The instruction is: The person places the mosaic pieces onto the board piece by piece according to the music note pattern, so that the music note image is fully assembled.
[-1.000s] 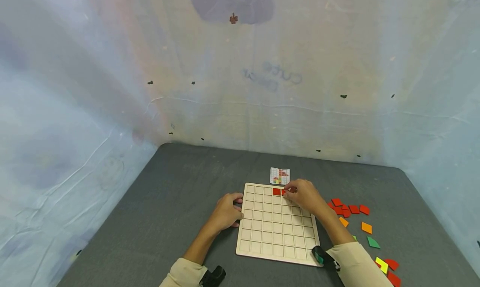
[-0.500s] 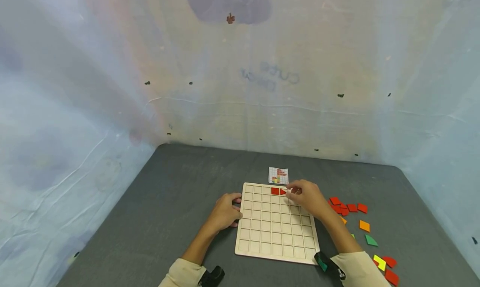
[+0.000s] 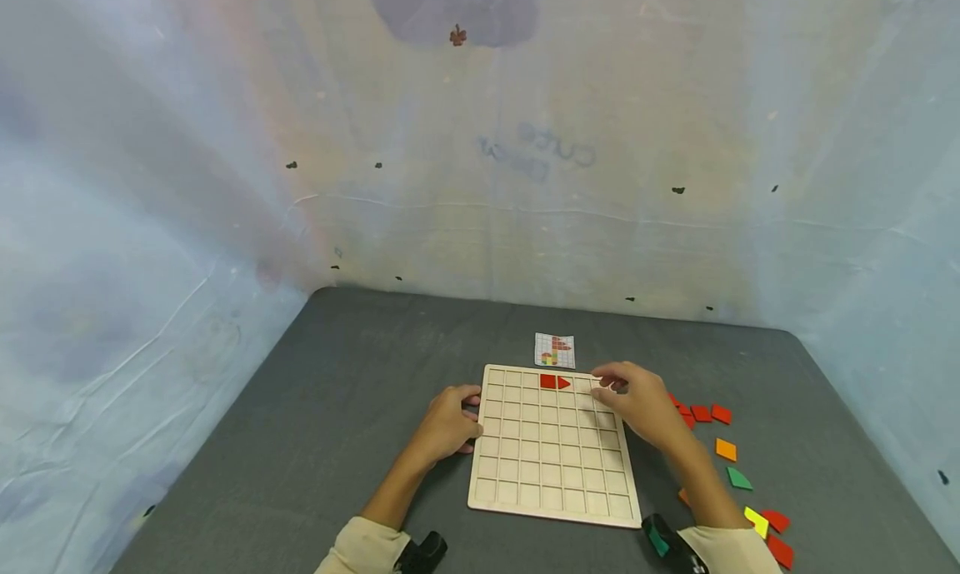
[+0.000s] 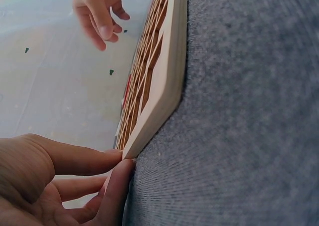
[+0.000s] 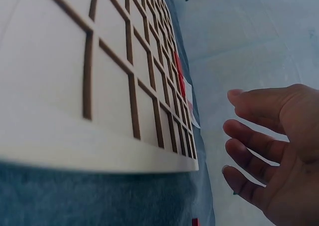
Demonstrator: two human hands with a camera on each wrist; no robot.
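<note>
A pale wooden grid board (image 3: 552, 453) lies on the dark table. In its far row a red square tile (image 3: 548, 381) sits in one cell, with a red triangle tile (image 3: 562, 383) in the cell to its right. My left hand (image 3: 448, 424) holds the board's left edge; the left wrist view shows thumb and finger pinching the wood (image 4: 149, 118). Above the far right corner hovers my right hand (image 3: 637, 401), its fingers loosely bent and holding nothing, as the right wrist view confirms with the hand (image 5: 271, 151) apart from the board.
Behind the board lies a printed pattern card (image 3: 554, 351). To the right are scattered red tiles (image 3: 701, 413), an orange tile (image 3: 725, 450), a green tile (image 3: 738, 478), a yellow tile (image 3: 757, 521) and more red tiles (image 3: 780, 551). A cloth wall (image 3: 480, 182) rises behind the table.
My right hand has let go of the red triangle tile and moved right, away from it, uncovering the tile in its cell. My left hand stays at the board's edge.
</note>
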